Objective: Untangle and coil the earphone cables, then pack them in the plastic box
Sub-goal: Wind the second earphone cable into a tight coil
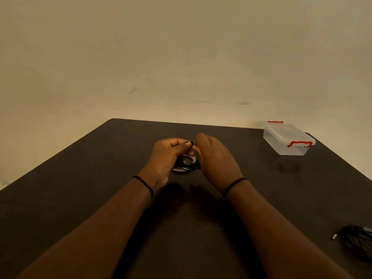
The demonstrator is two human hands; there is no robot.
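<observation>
A black earphone cable [186,165], wound into a small coil, hangs between my two hands above the middle of the dark table [80,188]. My left hand [168,158] grips the coil, thumb and fingers curled over its top. My right hand [213,158] pinches the cable at the coil's upper right, next to the left thumb. Most of the coil is hidden by the hands. A clear plastic box [287,139] with red clips stands at the far right of the table, its lid on.
A second bundle of black cable [356,242] with a metal plug lies at the table's right edge, near me. A plain beige wall rises behind the table. Both wrists wear thin black bands.
</observation>
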